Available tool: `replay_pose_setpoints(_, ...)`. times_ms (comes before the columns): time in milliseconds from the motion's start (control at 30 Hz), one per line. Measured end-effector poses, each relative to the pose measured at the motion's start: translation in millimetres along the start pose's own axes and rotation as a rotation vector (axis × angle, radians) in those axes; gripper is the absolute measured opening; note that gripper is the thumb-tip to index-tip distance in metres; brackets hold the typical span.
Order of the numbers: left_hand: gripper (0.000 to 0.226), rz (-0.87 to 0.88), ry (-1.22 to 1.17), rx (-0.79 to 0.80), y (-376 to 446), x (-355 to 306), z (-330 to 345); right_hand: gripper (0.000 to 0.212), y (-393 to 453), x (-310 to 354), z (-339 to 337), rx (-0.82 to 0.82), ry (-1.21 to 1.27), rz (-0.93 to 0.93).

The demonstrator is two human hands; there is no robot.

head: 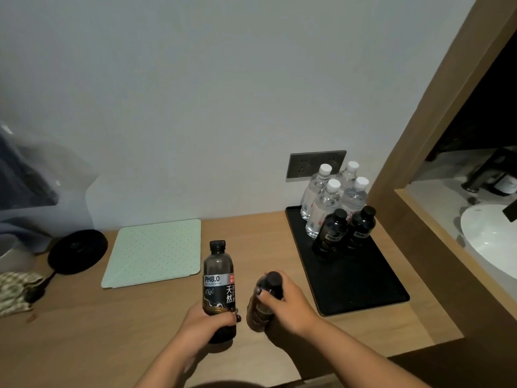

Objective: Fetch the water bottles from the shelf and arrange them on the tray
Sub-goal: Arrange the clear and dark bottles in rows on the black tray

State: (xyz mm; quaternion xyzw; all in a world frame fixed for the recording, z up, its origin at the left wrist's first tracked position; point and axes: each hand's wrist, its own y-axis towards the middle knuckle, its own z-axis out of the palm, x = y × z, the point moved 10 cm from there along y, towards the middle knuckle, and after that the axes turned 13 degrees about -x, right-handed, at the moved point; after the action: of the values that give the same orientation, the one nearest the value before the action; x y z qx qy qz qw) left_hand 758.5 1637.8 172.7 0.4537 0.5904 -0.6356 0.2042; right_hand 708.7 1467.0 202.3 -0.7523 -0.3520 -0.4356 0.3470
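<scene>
My left hand (208, 323) grips the lower body of a dark bottle labelled PH8.0 (218, 278), which stands upright over the wooden counter. My right hand (288, 306) grips a second dark bottle (261, 303) near its neck, just right of the first. A black tray (363, 287) lies on the counter to the right. At its far end stand several clear water bottles with white caps (324, 200) and two dark bottles (331, 233) in front of them. The near half of the tray is bare.
A pale green dotted pad (154, 253) lies on the wooden counter (112, 331) left of the bottles. A black round kettle base (77, 252) and a patterned cloth (16, 292) sit at far left. A wall socket (316, 165) and a wooden frame (414, 163) with a sink (489, 242) beyond lie right.
</scene>
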Motion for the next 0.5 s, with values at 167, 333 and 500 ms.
replay_pose_setpoints(167,0.074,-0.090,-0.138,0.076,-5.8,8.0,21.9,0.012,-1.0,-30.5,-49.9,-0.241,0.337,0.277)
replay_pose_setpoints(333,0.078,-0.243,-0.312,0.261,-23.9,12.2,82.0,0.018,-6.8,-36.9,-95.0,-0.152,0.441,0.385)
replay_pose_setpoints(500,0.086,-0.212,-0.324,0.346,-42.3,-0.7,153.8,0.020,-4.2,-43.4,-148.1,-0.056,0.356,0.361)
